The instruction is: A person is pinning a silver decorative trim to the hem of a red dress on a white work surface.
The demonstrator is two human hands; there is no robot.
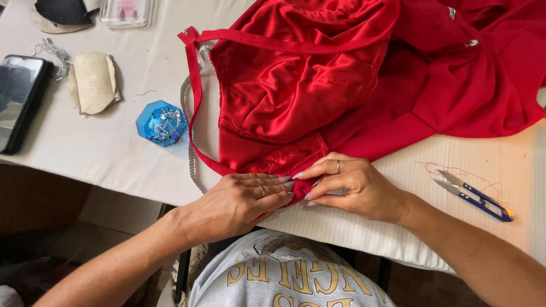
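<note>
Presently, in the head view, the left hand (239, 202) is lying palm down on the near edge of the red garment (341, 85), fingers stretched out flat and pressing the cloth against the tabletop (114, 153). The right hand (352, 187) is curling over the same edge from the other side, its fingertips (310, 196) pinching a small fold of the red cloth; a ring is showing on one finger of each hand. The two hands are touching at the fingertips, right at the front edge of the tabletop.

The red garment is spreading from that edge up across the middle and the right of the tabletop, its shiny lining turned upward. A red strap (196, 96) is looping out on its left side, and a silvery beaded trim (186, 125) is running just beside that strap.

Left of the strap, a blue faceted pin holder (161, 122) is sitting, with pins visible in it. Farther left, a pale padded cup (92, 81) is lying, and a dark phone (20, 99) is resting at the left edge. A clear plastic box (126, 11) is standing at the top edge.

To the right of the right hand, well apart from it, blue-handled thread snips (475, 196) are lying on a white ribbed cloth (398, 227), with loose red thread (455, 170) trailing beside them.
</note>
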